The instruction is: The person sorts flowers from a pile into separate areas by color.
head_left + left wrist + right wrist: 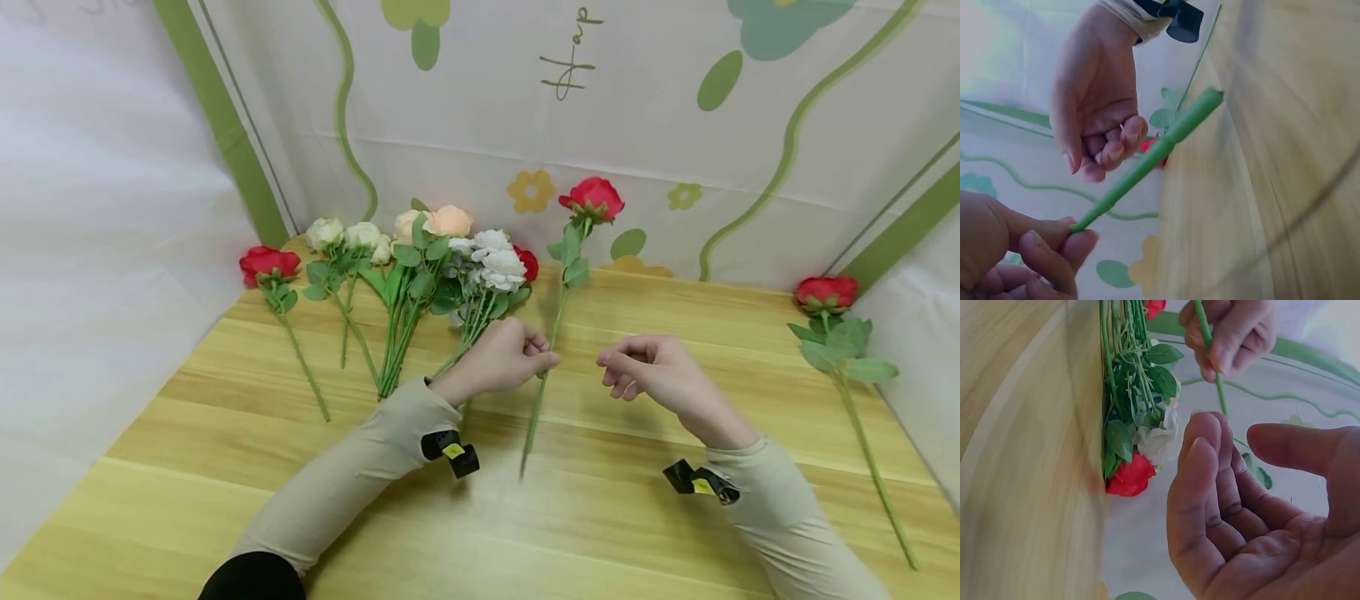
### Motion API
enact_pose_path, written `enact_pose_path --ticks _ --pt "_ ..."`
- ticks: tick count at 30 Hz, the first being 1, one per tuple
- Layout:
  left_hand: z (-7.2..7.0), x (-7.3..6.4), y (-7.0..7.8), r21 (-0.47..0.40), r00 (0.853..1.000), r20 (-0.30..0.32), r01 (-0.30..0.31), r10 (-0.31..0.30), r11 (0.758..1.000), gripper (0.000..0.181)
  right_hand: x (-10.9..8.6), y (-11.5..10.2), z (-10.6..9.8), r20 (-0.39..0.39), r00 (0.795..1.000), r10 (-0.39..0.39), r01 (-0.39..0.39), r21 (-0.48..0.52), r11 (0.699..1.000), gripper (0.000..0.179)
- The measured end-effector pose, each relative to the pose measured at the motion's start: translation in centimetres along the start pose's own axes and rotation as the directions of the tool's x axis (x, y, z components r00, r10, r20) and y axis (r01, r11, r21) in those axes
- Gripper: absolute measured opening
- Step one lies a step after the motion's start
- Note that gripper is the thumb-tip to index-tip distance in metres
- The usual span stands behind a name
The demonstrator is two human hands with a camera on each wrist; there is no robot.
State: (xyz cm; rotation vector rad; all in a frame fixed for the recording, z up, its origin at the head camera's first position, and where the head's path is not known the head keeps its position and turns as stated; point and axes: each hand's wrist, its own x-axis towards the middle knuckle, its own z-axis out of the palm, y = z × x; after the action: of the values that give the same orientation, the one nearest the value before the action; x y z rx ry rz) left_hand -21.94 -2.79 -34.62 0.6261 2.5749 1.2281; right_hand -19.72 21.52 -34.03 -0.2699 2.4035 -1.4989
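Observation:
My left hand (504, 357) pinches the green stem of a red artificial rose (592, 198) between thumb and fingertips. The flower leans up and away at the top, and the cut stem end (1200, 109) points down toward me. To the right of that stem, my right hand (660, 375) hovers with its fingers loosely bent and nothing in it. In the right wrist view its thumb and fingertips (1200, 453) stand apart, close to the stem. White flowers (495, 258) lie just behind my left hand.
A wooden table (600, 517) reaches back to a printed cloth. Peach flowers (450, 221) and cream ones (326, 235) lie at the back left, with a red rose (270, 265) beside them. Another red rose (827, 293) lies along the right edge.

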Motion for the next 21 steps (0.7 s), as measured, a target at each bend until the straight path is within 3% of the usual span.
enact_pose_path --ticks 5,10,14,21 --pt "0.8 -0.3 0.8 -0.109 0.997 -0.077 -0.019 0.011 0.994 0.016 -0.1 -0.2 0.6 -0.014 0.999 -0.038 0.039 0.025 0.999 0.034" --pt "2.0 -0.7 1.5 -0.130 0.989 -0.132 -0.078 0.060 0.989 0.013 -0.3 -0.6 1.1 -0.036 0.997 -0.067 0.069 0.042 0.997 0.036" --pt "2.6 -1.1 1.8 -0.142 0.984 -0.139 -0.126 0.107 0.982 0.012 -0.5 -0.9 1.4 -0.055 0.995 -0.082 0.085 0.052 0.995 0.039" --pt "3.0 -1.6 2.3 -0.201 0.983 -0.131 -0.153 0.128 0.967 0.011 -0.8 -1.0 1.6 -0.078 0.988 -0.135 0.143 0.101 0.985 0.036"
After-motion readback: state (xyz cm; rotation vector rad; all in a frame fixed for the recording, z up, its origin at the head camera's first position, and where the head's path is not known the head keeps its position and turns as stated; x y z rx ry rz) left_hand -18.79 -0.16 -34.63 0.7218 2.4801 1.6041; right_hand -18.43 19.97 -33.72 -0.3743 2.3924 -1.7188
